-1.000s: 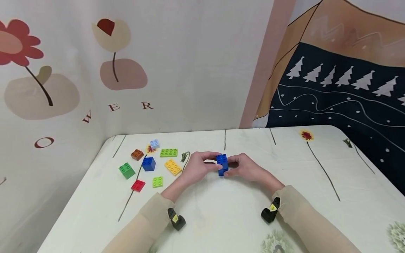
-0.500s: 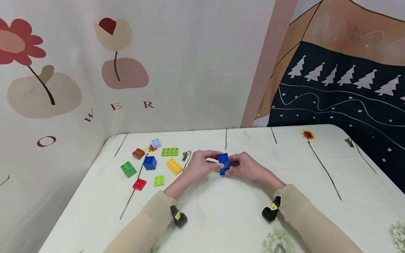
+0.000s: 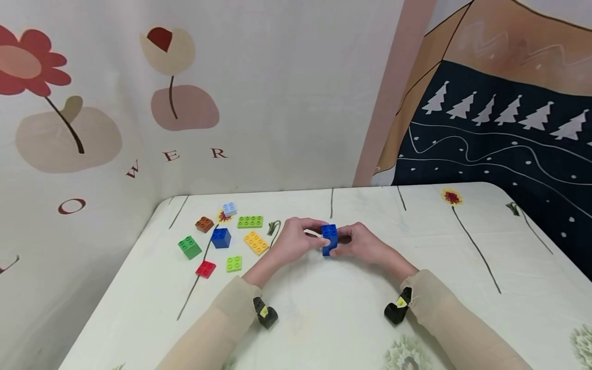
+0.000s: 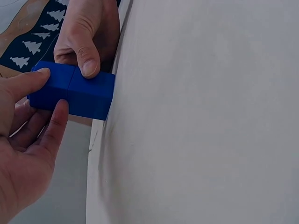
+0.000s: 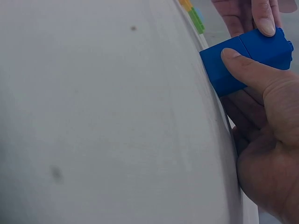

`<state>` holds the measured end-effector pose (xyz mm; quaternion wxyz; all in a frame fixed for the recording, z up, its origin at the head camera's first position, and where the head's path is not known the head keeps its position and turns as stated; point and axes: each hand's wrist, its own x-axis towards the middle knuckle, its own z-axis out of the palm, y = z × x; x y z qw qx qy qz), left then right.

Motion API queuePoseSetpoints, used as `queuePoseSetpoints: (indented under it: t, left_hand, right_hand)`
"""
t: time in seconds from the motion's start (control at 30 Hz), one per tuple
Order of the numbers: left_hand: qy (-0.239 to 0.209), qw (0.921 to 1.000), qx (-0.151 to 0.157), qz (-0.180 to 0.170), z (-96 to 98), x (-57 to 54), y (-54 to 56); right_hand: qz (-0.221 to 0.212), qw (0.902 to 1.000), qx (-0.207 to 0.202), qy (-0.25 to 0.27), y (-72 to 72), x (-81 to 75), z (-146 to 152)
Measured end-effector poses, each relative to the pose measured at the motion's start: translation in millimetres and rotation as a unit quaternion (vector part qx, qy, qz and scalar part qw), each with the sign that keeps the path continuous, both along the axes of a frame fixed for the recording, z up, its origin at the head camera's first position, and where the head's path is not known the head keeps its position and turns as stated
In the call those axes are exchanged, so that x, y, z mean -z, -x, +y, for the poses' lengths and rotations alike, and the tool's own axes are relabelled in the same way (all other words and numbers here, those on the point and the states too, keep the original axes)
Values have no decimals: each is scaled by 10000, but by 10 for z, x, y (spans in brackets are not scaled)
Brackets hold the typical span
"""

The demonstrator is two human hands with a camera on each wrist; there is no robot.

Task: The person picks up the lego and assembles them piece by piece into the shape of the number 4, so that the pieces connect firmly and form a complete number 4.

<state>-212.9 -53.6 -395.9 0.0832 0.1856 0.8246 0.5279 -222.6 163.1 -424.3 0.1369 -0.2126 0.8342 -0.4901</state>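
Note:
Two blue toy building bricks stand stacked in the middle of the table in the head view. My left hand [image 3: 293, 241] pinches the upper blue brick [image 3: 329, 232] between thumb and fingers. From the other side, my right hand [image 3: 363, 244] grips the lower blue brick [image 3: 326, 252]. A thin seam separates the upper brick [image 5: 271, 52] from the lower brick [image 5: 216, 70] in the right wrist view, with their sides lined up. The left wrist view shows the right thumb on the lower brick [image 4: 96, 95]. Some fingers are hidden behind the bricks.
Left of the hands lie loose bricks: yellow [image 3: 256, 242], lime long [image 3: 250, 221], lime square [image 3: 234, 263], red [image 3: 205, 269], green [image 3: 190, 247], blue [image 3: 221, 238], brown [image 3: 204, 224] and light blue [image 3: 229, 208]. A patterned cloth covers the table [image 3: 324, 318].
The upper blue brick, a little out of line with the lower one before, now sits flush over it. Both hands keep their hold; the head view has shifted slightly.

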Motion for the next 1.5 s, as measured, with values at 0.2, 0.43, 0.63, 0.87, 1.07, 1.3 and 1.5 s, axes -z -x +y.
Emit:
queuePoseSetpoints:
  t: [0.2, 0.43, 0.63, 0.87, 1.07, 1.3, 1.5]
  left_hand:
    - [220, 9996, 152, -43, -6, -15, 22]
    - [347, 9992, 185, -98, -8, -51, 48]
    - [360, 9991, 75, -213, -14, -53, 33]
    - [400, 9987, 112, -280, -34, -60, 13]
    - [313, 9990, 214, -217, -62, -81, -15]
    - [85, 9994, 21, -343, -281, -160, -99]
    - [366, 9986, -294, -240, -586, -227, -110]
  right_hand:
    - [-12, 10000, 16, -45, 0, 47, 14]
    - [-32, 10000, 36, 6, 6, 48, 13]
    - [-82, 10000, -33, 5, 56, 79, 6]
    - [-61, 9998, -110, 163, 35, 115, -30]
    - [55, 9999, -74, 42, 33, 105, -30]
    - [-70, 9998, 33, -184, 15, 37, -29]
    - [-67, 9997, -14, -227, 16, 19, -2]
